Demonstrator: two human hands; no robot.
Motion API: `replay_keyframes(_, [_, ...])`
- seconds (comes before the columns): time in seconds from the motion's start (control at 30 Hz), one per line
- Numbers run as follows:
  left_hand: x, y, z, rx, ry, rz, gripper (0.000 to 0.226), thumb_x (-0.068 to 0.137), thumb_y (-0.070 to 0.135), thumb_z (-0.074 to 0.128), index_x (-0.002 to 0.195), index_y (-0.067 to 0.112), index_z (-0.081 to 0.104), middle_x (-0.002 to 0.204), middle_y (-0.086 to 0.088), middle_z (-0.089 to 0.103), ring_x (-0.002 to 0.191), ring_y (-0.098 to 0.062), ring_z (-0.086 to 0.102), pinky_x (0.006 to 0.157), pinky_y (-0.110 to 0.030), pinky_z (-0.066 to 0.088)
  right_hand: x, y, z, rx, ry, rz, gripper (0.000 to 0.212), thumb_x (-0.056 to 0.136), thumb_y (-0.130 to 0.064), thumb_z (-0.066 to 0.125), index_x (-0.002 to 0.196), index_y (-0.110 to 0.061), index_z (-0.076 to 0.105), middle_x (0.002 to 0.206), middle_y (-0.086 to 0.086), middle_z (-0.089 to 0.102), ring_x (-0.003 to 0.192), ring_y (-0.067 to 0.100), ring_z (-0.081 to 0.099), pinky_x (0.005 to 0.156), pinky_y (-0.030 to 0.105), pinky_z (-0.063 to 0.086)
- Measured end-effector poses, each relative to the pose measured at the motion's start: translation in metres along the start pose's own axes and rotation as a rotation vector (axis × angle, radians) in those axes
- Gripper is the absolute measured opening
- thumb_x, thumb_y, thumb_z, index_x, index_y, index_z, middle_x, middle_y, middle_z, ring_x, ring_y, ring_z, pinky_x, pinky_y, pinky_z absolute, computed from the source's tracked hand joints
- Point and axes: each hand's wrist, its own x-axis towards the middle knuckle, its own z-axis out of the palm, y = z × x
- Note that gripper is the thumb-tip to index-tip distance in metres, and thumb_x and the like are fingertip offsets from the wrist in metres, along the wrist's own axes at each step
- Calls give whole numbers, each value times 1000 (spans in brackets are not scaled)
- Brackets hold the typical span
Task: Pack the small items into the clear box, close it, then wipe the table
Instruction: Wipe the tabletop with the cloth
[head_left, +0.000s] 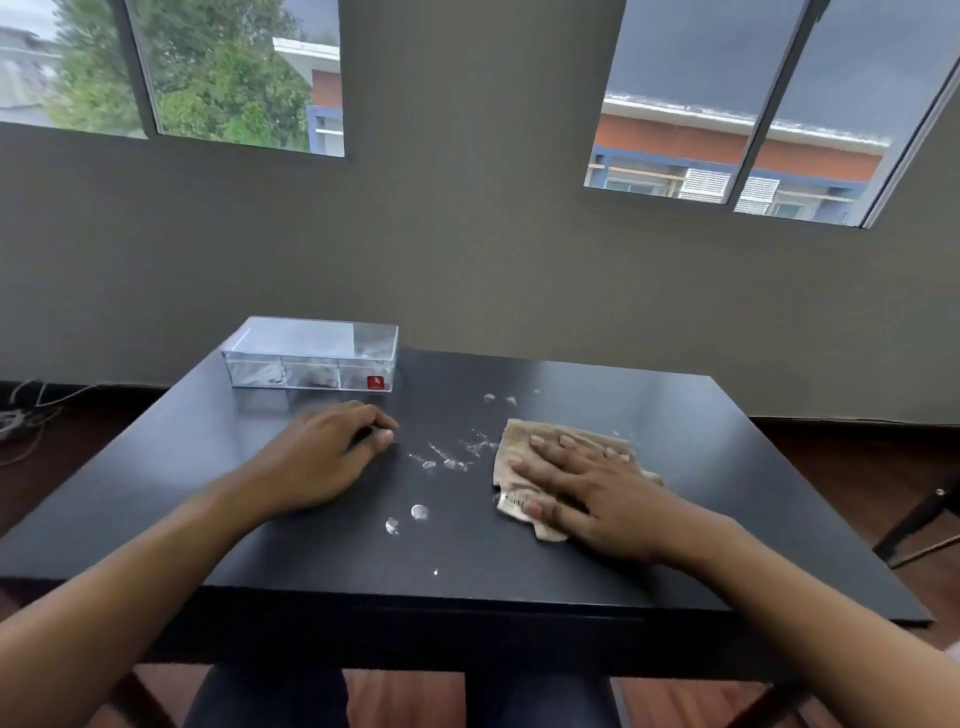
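Wiping is the step in hand, judging from how things lie: the clear rectangular plastic box (311, 358) with a red sticker stands closed at about 11 o'clock on the black square table (675, 415), with small items dimly visible inside. The right hand (587, 483) lies flat with fingers spread and straight, pressing the crumpled beige cloth (524, 467) at about 2 o'clock from the table centre. The left hand (322, 457) rests on the table at about 10 o'clock, fingers loosely curled, holding nothing. White droplets and smears (447, 460) lie between the two hands, two larger drops (410, 517) at 6 o'clock from them, and a few more (498, 399) at 12 o'clock of the cloth. To do it well, I think the palm should keep even pressure and sweep toward 9 o'clock through the smears, then return for the near drops, overlapping each pass. Pushing too lightly may only spread the wet marks.
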Motion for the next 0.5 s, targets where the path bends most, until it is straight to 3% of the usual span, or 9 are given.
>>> replay_keyframes(0.13, [-17, -20, 9, 55, 24, 0, 43, 97, 52, 34, 124, 35, 64, 132, 19, 62, 124, -8, 58, 105, -35, 43, 67, 4, -9, 44, 44, 203, 65, 90, -84, 10, 152, -64, 4, 171, -15, -7, 159, 21, -7, 122, 62, -8])
replay_keyframes(0.23, [-21, -21, 13, 68, 27, -20, 50, 97, 53, 27, 130, 35, 60, 142, 18, 59, 132, -9, 54, 109, -36, 40, 104, -5, -11, 111, 51, 248, 64, 88, -85, 9, 149, -68, 3, 171, -14, -11, 158, 23, -13, 115, 68, -16])
replay_keyframes(0.37, [-21, -22, 17, 88, 8, -30, 57, 96, 55, 23, 139, 36, 54, 150, 17, 52, 139, -10, 48, 114, -34, 34, 95, -39, -5, 30, 48, 65, 61, 88, -86, 9, 146, -72, 1, 171, -17, -11, 159, 22, -11, 121, 58, -14])
replay_keyframes(0.5, [-20, -27, 23, 103, -16, -29, 54, 101, 53, 25, 148, 37, 45, 160, 17, 41, 148, -9, 37, 121, -34, 25, 28, -60, 6, 19, 32, -153, 53, 93, -82, 21, 142, -77, 2, 167, -28, -13, 153, 8, -20, 123, 45, -13])
